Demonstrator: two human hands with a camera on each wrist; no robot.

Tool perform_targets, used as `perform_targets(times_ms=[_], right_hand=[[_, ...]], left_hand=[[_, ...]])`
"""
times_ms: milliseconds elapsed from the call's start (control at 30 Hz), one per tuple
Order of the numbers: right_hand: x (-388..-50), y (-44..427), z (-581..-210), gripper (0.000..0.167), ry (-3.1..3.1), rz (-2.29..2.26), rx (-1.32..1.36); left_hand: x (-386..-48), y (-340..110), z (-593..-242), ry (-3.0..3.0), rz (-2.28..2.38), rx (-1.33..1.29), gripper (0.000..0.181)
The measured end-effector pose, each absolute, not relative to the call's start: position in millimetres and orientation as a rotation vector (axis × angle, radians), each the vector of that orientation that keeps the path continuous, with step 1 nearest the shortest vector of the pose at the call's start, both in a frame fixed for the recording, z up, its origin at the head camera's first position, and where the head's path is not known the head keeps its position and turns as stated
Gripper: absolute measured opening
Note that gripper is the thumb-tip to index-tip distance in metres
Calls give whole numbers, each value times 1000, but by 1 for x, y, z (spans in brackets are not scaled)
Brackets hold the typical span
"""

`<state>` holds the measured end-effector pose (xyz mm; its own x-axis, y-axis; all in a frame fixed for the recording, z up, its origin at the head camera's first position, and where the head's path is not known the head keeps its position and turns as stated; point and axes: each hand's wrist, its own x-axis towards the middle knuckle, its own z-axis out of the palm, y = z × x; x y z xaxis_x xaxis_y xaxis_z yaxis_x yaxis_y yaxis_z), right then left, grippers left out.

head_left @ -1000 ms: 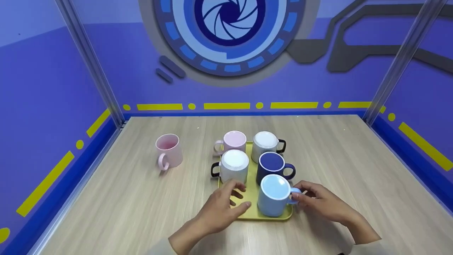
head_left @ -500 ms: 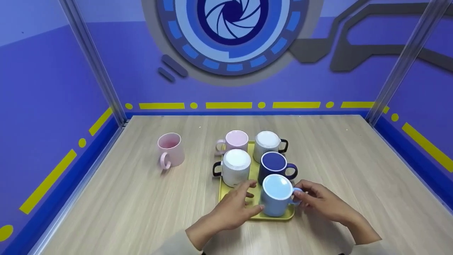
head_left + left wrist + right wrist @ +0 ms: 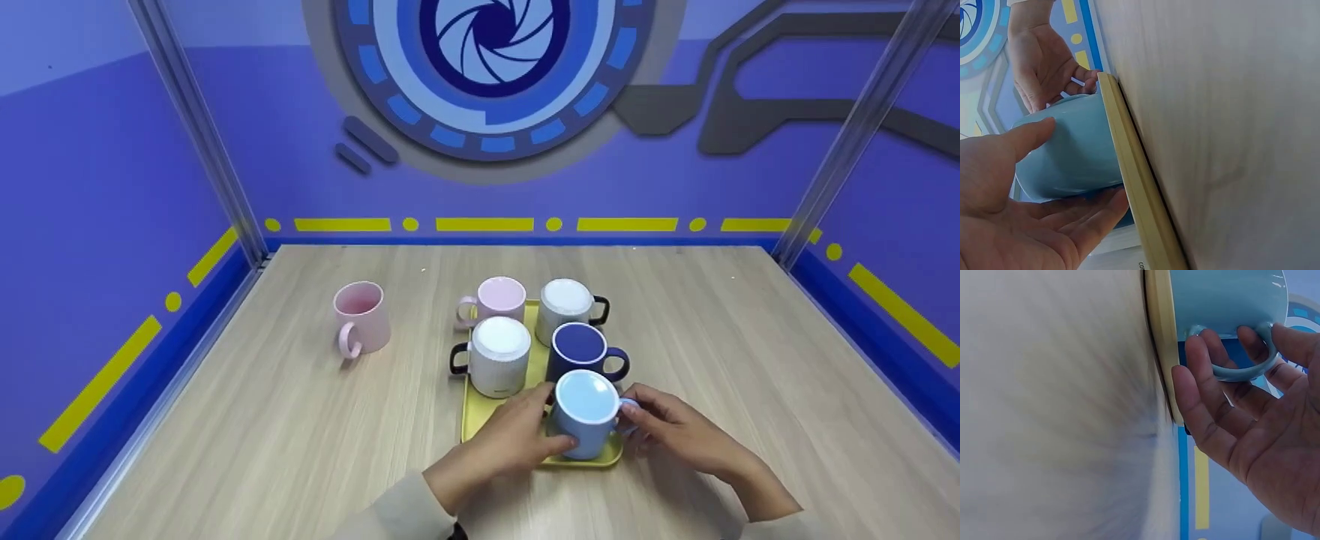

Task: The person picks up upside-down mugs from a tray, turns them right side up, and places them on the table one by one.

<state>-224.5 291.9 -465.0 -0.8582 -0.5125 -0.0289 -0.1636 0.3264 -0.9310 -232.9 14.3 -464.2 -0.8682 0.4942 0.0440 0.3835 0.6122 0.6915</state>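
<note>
A: Where does the light blue mug (image 3: pixel 587 418) stand?

B: Upright at the near right corner of the yellow tray (image 3: pixel 480 411), just in front of the dark blue mug (image 3: pixel 577 349), with its handle (image 3: pixel 1241 374) pointing right.

A: State of the left grip (image 3: pixel 517 431)?

B: A bare hand at the left of the light blue mug, holding its body; the thumb is on the near wall, the fingers along the far side.

A: And the right grip (image 3: pixel 675 429)?

B: Holding the same mug by the handle, thumb at the upper end of the loop, as the right wrist view shows.

A: What else does the tray carry?

B: 4 further mugs. Left column: the rear pink mug (image 3: pixel 501 297), then the nearer white mug (image 3: pixel 499 364). Right column: the farther white mug (image 3: pixel 565 306), then the dark blue mug. Both white mugs have black handles.

A: And off the tray?

B: 1 lone pink mug (image 3: pixel 370 326), upright on the wood-grain desk (image 3: pixel 277 435), well apart to the left.
</note>
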Motion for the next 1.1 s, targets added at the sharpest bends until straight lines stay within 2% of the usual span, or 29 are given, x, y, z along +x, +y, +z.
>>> perform_targets(times_ms=[633, 1100], right_hand=[[-223, 287, -462, 29, 2399, -1580, -625], [-218, 272, -440, 26, 2520, -1693, -608]], left_hand=[[-235, 14, -455, 2695, 1114, 781, 69], [-236, -4, -435, 2669, 1297, 916, 80]])
